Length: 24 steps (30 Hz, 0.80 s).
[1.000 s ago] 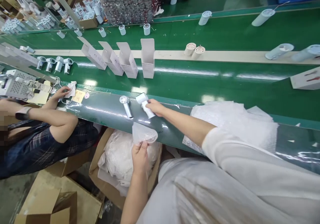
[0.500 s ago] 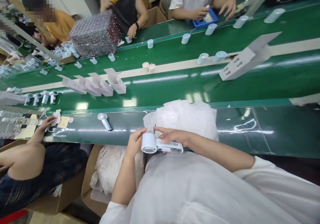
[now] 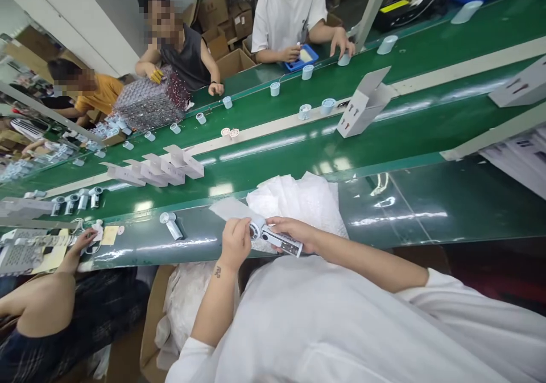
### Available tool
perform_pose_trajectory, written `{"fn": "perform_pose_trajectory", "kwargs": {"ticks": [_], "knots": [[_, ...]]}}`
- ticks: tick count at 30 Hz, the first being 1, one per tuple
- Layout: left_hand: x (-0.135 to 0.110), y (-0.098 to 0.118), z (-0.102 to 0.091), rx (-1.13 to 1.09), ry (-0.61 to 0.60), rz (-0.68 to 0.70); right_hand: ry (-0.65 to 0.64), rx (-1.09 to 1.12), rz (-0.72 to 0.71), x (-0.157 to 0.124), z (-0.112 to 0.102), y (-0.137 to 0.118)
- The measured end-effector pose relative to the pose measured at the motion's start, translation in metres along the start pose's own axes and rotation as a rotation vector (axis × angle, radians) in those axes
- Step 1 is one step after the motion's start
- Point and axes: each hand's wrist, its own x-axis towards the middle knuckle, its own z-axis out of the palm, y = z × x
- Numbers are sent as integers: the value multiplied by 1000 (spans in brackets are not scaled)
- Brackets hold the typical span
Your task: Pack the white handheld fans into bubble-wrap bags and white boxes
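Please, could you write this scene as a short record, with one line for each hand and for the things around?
Right hand: holds fan by its handle
Left hand: at the fan's head; exact grip unclear
Bag: just beyond left hand
Bench: bears second fan, to the left, and pile of bags, beyond the hands
Belt: bears four open boxes in a row
Co-workers: three visible across the belt
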Motion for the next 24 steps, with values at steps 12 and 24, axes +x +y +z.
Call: {"fn": "perform_pose_trajectory", "kwargs": {"ticks": [12, 24], "knots": [[-10, 41, 21, 165, 30, 160, 18, 38, -118, -12, 17, 3], [-24, 43, 6, -12, -243, 204, 144, 110, 177, -21, 8, 20]]}}
